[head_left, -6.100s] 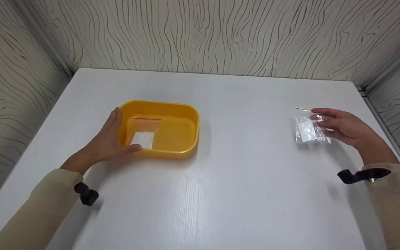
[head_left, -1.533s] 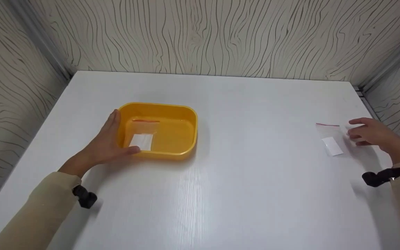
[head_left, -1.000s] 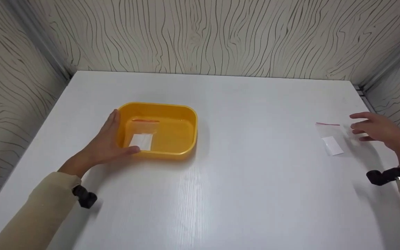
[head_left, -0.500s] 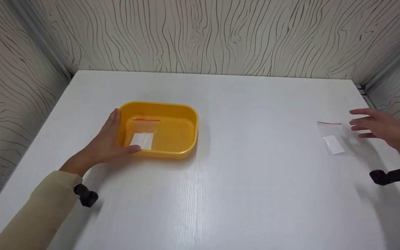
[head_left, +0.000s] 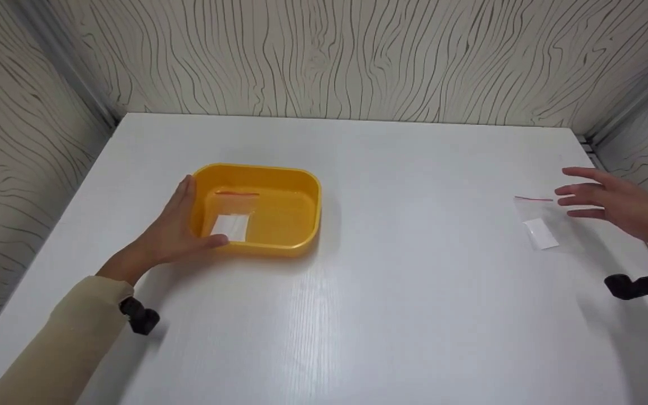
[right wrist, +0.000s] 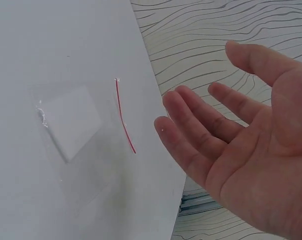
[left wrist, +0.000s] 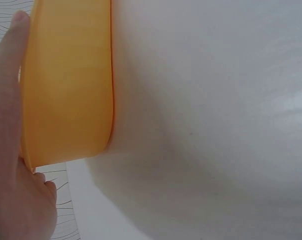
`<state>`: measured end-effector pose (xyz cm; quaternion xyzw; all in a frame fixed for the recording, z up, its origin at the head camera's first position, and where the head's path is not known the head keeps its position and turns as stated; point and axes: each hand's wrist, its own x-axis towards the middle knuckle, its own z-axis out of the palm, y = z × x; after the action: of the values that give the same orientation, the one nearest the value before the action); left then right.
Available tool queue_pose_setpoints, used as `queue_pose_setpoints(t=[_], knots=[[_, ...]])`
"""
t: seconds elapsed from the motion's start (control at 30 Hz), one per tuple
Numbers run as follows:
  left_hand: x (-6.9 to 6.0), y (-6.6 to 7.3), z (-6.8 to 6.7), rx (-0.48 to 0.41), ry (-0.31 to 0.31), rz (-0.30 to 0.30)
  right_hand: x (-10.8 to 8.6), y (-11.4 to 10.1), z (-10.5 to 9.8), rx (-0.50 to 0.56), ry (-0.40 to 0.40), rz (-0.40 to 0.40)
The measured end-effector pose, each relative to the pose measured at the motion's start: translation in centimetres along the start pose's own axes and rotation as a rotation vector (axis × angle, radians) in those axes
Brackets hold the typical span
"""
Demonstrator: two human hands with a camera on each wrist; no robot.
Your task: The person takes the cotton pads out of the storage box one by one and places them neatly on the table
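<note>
My left hand grips the left end of a yellow tray, thumb along its near rim and fingers at the far left corner. In the left wrist view the hand lies along the tray's side. Inside the tray is a clear zip bag with a red seal line and a white insert. A similar bag lies flat on the table at the right. My right hand hovers just right of it, fingers spread and empty; the right wrist view shows the palm beside the bag.
The white table has a patterned panel along its back edge and others at both sides. Black devices are strapped at both wrists.
Since the oldest frame, the right hand has let go of the clear bag, which now lies on the table further right. Lately that hand has moved slightly up and left. The left hand stays put.
</note>
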<state>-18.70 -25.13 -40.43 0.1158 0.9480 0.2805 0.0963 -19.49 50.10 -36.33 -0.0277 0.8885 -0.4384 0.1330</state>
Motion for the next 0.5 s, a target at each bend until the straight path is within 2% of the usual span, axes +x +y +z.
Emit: queue_pose_setpoints(t=[0.27,0.5], knots=[[-0.11,-0.08,-0.05,-0.032,-0.005,0.021,0.11,-0.30,-0.17,0.163,-0.108,-0.137],[0.00,-0.01,0.06,-0.030,0.006,0.026,0.14,-0.78,0.31,0.166,-0.129,-0.172]])
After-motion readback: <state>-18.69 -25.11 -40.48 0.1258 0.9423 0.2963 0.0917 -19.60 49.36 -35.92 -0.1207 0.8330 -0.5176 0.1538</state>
